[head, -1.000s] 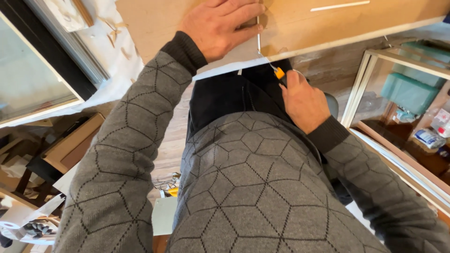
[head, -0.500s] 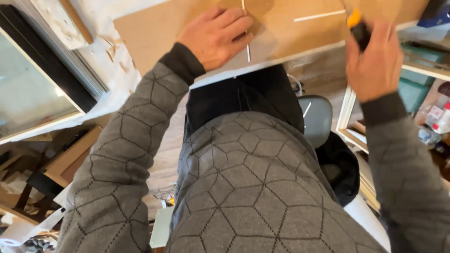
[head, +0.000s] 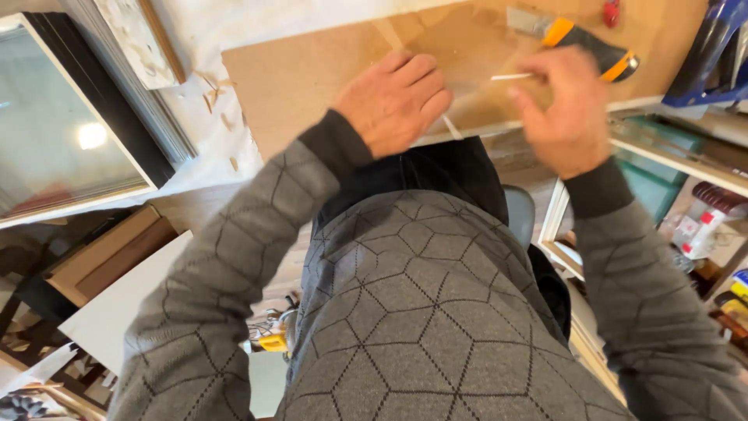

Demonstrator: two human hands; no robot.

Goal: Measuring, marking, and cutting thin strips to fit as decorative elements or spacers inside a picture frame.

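Strip (head: 510, 76), thin, light and likely snappable, is being pinched by right hand (head: 562, 109); left hand (head: 393, 101), fingers together, is flattening board (head: 312, 74).

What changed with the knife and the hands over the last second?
The right hand let go of the orange-and-black utility knife, which now lies on the brown board above that hand. The right hand itself moved up from the board's near edge and now pinches a thin pale strip. The left hand stayed flat on the board.

Left hand (head: 393, 101) pressed flat, right hand (head: 565, 109) raised, pinching.
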